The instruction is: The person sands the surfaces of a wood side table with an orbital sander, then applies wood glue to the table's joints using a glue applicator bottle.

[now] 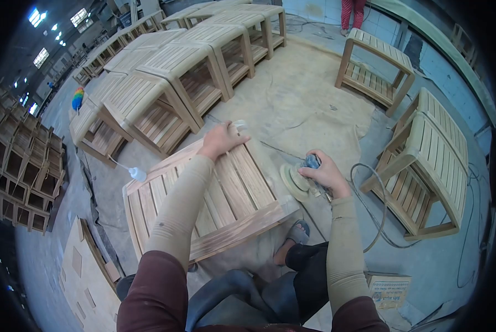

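Note:
A slatted wooden stool (226,193) stands in front of me, its top facing up. My left hand (224,141) rests at its far edge, fingers bent over the rim, beside a pale pad at the corner. In my right hand (326,172) is a round sander (312,161) with a blue top, gripped by the fingers. Its disc (294,181) is tilted against the right side of the stool. A white bottle (138,174) with a thin nozzle lies at the stool's left corner.
Rows of slatted stools (181,52) stand behind. More stools (439,135) are at the right, near a looping hose (382,218). A cardboard box (389,289) sits lower right. A person's red-clad legs (353,14) show at the top. Wooden frames (24,166) are stacked left.

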A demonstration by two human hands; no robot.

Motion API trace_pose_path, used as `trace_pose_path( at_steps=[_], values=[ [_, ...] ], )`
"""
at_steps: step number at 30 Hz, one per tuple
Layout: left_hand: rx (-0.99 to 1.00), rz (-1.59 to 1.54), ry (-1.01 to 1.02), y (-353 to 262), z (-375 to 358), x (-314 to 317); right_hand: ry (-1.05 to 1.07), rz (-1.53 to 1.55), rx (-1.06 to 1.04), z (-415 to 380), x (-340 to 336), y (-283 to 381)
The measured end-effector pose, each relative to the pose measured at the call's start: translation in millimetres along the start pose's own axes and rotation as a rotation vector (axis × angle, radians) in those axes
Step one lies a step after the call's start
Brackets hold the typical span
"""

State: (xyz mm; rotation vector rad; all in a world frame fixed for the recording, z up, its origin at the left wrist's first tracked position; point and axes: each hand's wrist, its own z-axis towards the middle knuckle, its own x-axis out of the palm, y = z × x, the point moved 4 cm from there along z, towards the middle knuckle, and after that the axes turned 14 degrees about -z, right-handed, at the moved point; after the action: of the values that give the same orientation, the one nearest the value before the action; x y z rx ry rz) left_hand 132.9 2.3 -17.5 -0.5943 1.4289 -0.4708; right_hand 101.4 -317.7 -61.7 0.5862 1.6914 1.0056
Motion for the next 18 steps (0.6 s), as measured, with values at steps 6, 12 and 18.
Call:
trace_pose_path(
  at_steps=[6,12,18],
  values=[
    [-0.344,-0.493,0.087,22.5,22.7,0.1,-0.348,-0.602,-0.023,-16.1,-21.6,17.2],
    [-0.472,-0.608,0.020,45.2,36.5,7.5,-0.528,-0.556,-0.071,-18.6,-37.0,15.6],
    [-0.440,-0.467,-0.090,31.6,34.4,3.3,-0.625,-0.511,0.021,-20.1,-45.5,5.6]
  ],
)
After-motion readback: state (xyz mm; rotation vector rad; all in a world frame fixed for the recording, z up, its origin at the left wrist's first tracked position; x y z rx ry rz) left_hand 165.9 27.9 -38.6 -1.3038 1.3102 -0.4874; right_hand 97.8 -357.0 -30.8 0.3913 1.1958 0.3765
